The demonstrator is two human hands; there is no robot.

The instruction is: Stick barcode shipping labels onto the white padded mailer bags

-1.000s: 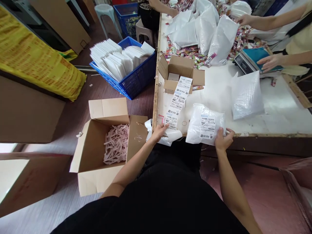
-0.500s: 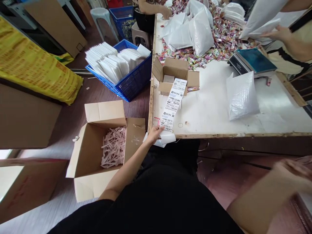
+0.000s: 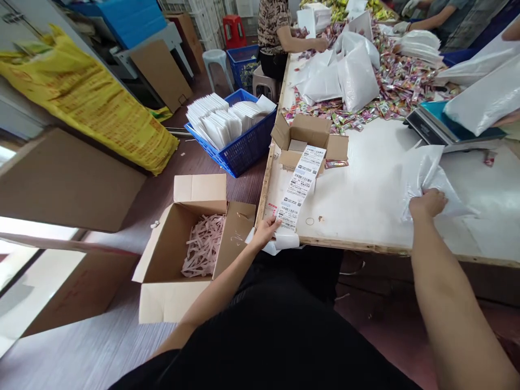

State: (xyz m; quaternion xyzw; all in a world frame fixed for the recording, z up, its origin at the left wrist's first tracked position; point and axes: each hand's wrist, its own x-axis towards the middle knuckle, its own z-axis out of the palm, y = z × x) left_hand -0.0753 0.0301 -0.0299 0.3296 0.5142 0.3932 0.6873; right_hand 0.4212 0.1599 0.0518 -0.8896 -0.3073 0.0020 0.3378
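- White plastic bag (image 3: 430, 181) lying near the right part of the tabletop's (image 3: 365, 200) front edge, just under the right hand (image 3: 426, 204).
- Right hand closed on the bag's crumpled near end, fingers curled into the plastic.
- Paper label strip (image 3: 298, 187) running from a small cardboard box (image 3: 311, 138) down to the front left corner.
- Left hand (image 3: 266, 232) at that corner, fingers pinched together on the strip's lower end.
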